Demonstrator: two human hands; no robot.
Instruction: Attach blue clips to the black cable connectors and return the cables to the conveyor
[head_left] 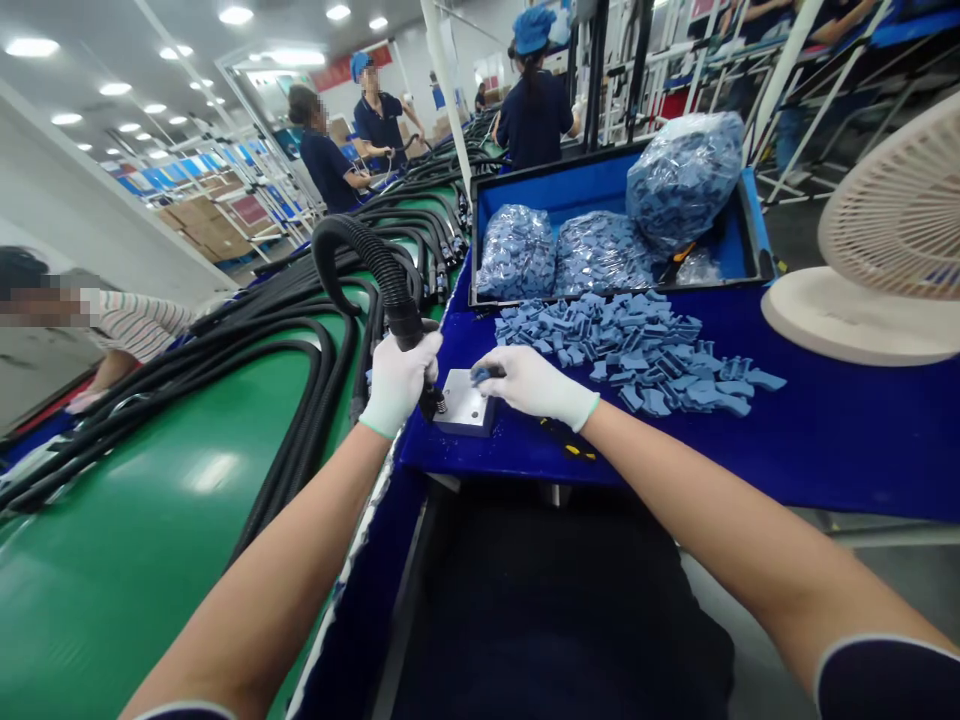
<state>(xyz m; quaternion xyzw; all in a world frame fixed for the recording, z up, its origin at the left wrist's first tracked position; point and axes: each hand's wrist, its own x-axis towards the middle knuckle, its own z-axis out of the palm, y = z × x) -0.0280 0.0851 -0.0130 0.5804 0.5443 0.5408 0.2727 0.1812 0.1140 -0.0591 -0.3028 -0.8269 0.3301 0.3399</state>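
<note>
My left hand (395, 382), in a white glove, is wrapped round the end of a black corrugated hose (382, 270). The hose arches up and back from the fist, and its lower fitting touches the left side of a metal block (465, 405) with holes in its top. At the block's right edge, my gloved right hand (536, 385) pinches a small blue plastic part (481, 375). A heap of similar blue plastic parts (637, 345) lies on the table just behind my right hand.
A black-rimmed blue crate (759, 230) with bags of blue parts stands behind the heap. More black hoses (300, 400) lie on a green conveyor (195, 470) at left. A white fan (862, 320) stands at right. Several people work further back; another person (142, 320) is at far left.
</note>
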